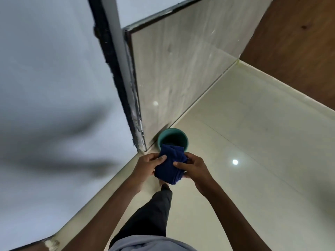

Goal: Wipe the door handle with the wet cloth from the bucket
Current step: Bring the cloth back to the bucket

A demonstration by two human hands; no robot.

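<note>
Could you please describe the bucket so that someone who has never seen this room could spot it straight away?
Start at the tall glossy door panel and follow its lower edge down to the pale tiled floor. The bucket stands there on the tiles, just beyond the dark blue cloth held in both hands. It is the only round, teal thing in view, open at the top.

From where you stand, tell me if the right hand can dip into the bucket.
Probably yes. The bucket sits open on the floor just beyond the hands, nothing covering it, but the right hand and left hand both grip the blue cloth, and you would need to bend.
</note>
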